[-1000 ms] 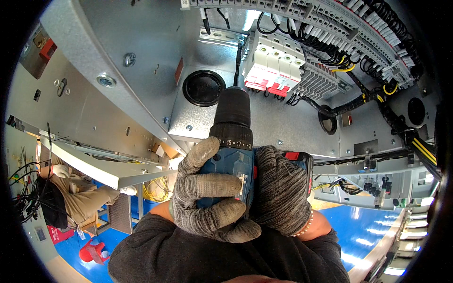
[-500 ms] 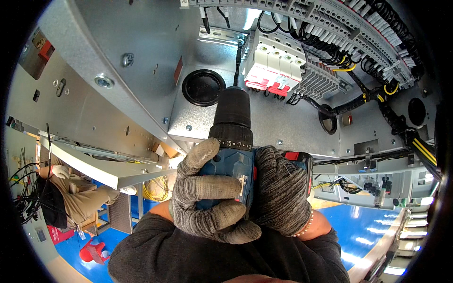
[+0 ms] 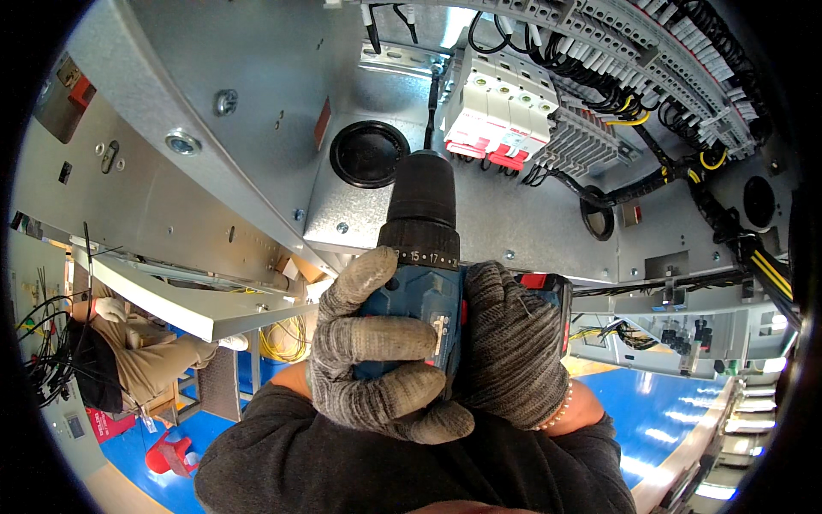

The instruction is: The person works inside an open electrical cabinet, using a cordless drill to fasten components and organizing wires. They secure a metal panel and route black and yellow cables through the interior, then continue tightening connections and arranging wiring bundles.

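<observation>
A blue and black cordless drill (image 3: 419,206) points away from me into a metal cabinet, gripped in both gloved hands. My left hand (image 3: 377,351) wraps its fingers over the left side and back of the body. My right hand (image 3: 514,347) is closed round the handle, which it mostly hides. From the chuck a dark bit (image 3: 431,111) reaches to the end of a slotted metal rail (image 3: 398,58); a screw head at its tip is too small to make out. Just right of the bit sits a white circuit breaker (image 3: 501,111) with red levers.
Terminal blocks (image 3: 634,43) with black wiring curve along the upper right. Left of the drill lies a round black grommet (image 3: 369,154) in the panel. A metal frame edge (image 3: 205,171) slants down the left side. Further off at lower left, a person (image 3: 145,351) sits near a red stool (image 3: 169,454).
The view has shifted very slightly. Both hands keep their hold on the drill, and the bit stays at the rail's end.
</observation>
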Available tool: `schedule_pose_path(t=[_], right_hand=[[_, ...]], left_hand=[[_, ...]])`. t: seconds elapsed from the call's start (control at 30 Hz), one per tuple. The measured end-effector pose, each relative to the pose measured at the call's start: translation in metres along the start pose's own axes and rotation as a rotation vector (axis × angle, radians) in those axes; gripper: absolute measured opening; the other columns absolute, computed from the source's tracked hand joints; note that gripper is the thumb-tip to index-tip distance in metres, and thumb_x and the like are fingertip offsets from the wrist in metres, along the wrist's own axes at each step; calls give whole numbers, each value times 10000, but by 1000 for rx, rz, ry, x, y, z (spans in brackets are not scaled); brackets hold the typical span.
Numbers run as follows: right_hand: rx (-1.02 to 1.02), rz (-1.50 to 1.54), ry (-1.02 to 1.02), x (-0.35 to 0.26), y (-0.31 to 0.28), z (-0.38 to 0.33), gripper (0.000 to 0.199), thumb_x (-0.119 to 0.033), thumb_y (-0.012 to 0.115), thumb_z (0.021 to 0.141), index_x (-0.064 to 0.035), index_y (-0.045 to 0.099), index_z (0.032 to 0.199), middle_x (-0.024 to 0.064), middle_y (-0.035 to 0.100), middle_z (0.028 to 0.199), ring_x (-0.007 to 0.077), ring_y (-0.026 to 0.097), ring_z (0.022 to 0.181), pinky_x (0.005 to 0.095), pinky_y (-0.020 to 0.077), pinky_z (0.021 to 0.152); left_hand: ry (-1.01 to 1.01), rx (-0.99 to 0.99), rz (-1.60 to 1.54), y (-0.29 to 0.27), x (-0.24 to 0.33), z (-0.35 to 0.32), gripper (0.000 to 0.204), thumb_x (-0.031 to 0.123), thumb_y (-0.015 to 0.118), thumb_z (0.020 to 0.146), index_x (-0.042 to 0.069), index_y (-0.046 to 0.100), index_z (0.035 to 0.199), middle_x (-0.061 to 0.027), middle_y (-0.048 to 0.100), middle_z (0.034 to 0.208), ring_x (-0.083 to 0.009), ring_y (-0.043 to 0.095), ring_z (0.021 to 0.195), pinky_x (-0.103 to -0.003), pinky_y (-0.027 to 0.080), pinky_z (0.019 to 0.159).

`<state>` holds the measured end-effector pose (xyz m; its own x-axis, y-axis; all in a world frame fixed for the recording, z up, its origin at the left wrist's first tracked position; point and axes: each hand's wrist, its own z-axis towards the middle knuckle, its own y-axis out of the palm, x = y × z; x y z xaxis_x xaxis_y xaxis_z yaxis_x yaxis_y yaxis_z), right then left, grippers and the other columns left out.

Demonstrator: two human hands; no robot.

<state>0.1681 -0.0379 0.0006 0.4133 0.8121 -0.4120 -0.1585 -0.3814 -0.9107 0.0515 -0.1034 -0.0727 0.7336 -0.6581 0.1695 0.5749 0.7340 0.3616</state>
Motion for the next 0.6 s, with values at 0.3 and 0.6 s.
schedule_pose_path(t=[0.3,0.6], right_hand=[[-28,130,34,-8,-7,2,637,-321,842,675,-37,559,1170,129,629,1006,312,645,919,425,512,803],[-84,146,15,3,1,1,633,-307,828,724,-23,541,1211,140,630,1055,303,650,971,400,532,837]], left_hand=[[-7,-21,-17,0,0,5,259,385,760,634,287,772,873,64,624,848,-190,664,856,-701,423,985],[112,-30,-110,-5,-11,2,377,417,821,596,156,721,849,-68,669,820,-290,687,928,-672,375,1046]])
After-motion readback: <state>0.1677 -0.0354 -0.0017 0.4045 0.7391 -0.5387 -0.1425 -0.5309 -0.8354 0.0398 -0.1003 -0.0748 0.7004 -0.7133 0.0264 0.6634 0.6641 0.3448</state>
